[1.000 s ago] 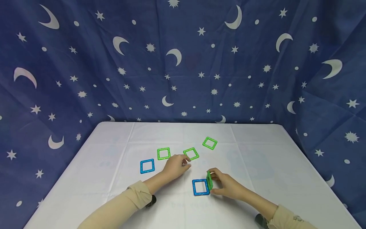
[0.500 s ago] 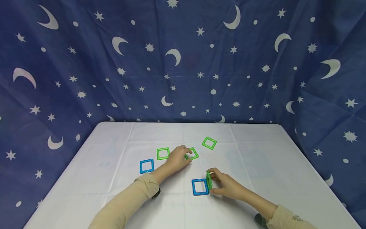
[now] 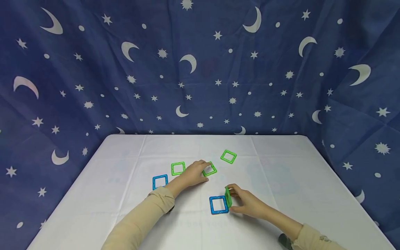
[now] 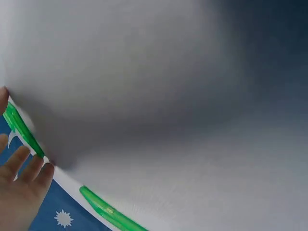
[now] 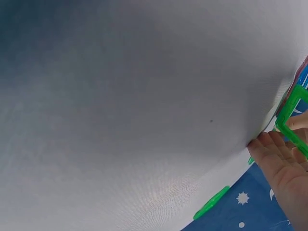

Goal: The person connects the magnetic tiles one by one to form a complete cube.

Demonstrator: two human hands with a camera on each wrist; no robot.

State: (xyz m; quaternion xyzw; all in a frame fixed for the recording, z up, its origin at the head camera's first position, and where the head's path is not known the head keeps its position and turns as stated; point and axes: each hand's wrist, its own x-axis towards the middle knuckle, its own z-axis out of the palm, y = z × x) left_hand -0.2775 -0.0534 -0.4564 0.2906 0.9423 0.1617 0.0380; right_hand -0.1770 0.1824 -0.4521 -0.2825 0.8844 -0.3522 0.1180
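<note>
My right hand (image 3: 250,204) grips a green square magnetic tile (image 3: 228,197), which stands on edge along the right side of a blue square tile (image 3: 212,205) lying flat. In the right wrist view, this green tile (image 5: 285,115) shows at the right edge, by the fingers. My left hand (image 3: 192,174) is at another green tile (image 3: 213,171) lying flat farther back, thumb on the near side and fingers at the far edge. In the left wrist view, that tile (image 4: 24,130) appears edge-on between thumb and fingers; part of it is hidden in the head view.
Left of the left hand, a green tile (image 3: 172,169) and a blue tile (image 3: 154,182) lie flat, partly behind the hand and arm. One more green tile (image 3: 228,156) lies toward the back. White cloth covers the table (image 3: 281,166); a star-patterned blue curtain (image 3: 206,69) hangs behind.
The left hand has moved right and slightly back, bringing its thumb and fingers around the flat green tile. The right hand keeps its upright tile in the same spot.
</note>
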